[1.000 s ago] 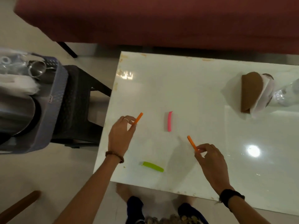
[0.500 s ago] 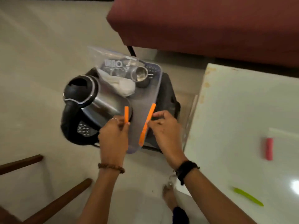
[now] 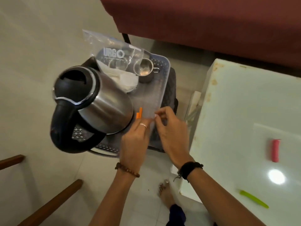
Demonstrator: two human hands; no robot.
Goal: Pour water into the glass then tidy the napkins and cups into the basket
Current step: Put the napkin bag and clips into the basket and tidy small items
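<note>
A pale lavender plastic basket (image 3: 164, 88) rests on a dark stool (image 3: 173, 85) left of the white table (image 3: 244, 103). In it stand a steel kettle with a black lid and handle (image 3: 104, 101), a small steel cup (image 3: 145, 70), white napkins (image 3: 125, 80) and a clear printed plastic bag (image 3: 114, 53). My left hand (image 3: 135, 141) is over the basket's near end, pinching two orange sticks (image 3: 139, 113) beside the kettle. Just to its right is my right hand (image 3: 169, 132), fingers loosely curled over the basket, with nothing visible in them.
A pink stick (image 3: 275, 150) and a green stick (image 3: 254, 199) lie on the table at the right. A maroon sofa (image 3: 195, 22) runs along the back. Wooden furniture legs (image 3: 48, 204) cross the floor at lower left. My bare foot (image 3: 166, 193) is below the basket.
I turned left from the table to the basket with an orange stick in each hand. Both sticks are now at my left fingertips, and my right hand no longer shows one.
</note>
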